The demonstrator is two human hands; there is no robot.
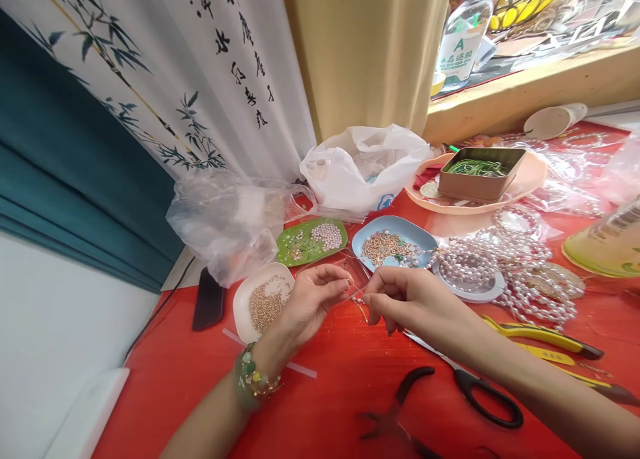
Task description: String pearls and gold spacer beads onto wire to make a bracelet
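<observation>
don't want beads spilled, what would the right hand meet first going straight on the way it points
Probably the left hand, which faces the right hand across a small gap, with a thin strand between them; exact depth is unclear.

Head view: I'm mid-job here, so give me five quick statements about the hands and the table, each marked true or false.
1. The right hand is gripping the scissors. False: the scissors lie on the red table, and that hand pinches a thin strand.
2. The left hand pinches the same thin strand. True.
3. The metal tin with green strands in it sits on the pinkish tray. True.
4. The left wrist is bare. False: it bears a green bangle and a beaded bracelet.
5. The white dish to the left of the left hand holds gold-coloured beads. True.
</observation>
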